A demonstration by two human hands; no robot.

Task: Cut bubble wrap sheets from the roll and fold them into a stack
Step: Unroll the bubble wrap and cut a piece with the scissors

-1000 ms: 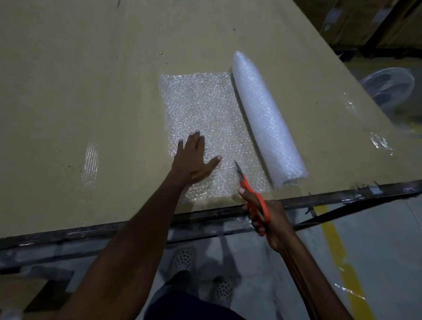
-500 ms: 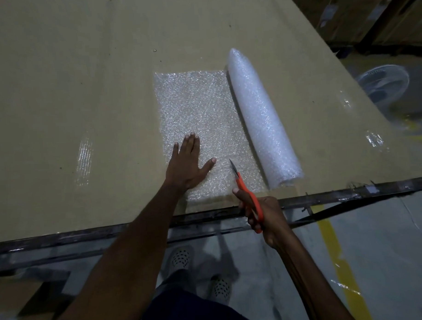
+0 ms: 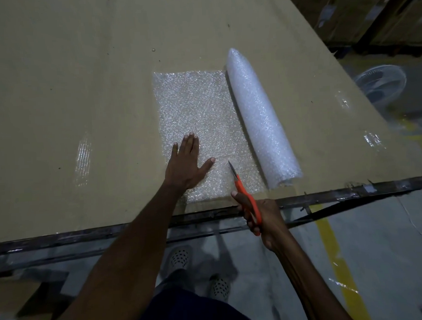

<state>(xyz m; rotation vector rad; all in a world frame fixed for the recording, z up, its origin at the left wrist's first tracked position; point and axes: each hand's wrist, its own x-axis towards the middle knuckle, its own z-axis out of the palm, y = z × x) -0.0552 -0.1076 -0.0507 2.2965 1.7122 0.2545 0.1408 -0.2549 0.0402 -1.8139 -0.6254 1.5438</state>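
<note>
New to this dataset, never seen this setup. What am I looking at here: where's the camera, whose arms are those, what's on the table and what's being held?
There is no robot here. A person wears one wide-angle camera on the head, looking forward and down, so the two arms that come in from the bottom edge are their own, and their shoes show below on the floor.

The work surface is a large table covered in brown cardboard. On it lies a bubble wrap roll, with an unrolled sheet spread flat to its left.

The left hand lies flat on the sheet with straight fingers, pressing it down near the table's front edge. The right hand grips orange-handled scissors, blades pointing away over the near edge of the sheet beside the roll. Whether the blades have entered the wrap yet is too small to tell.
</note>
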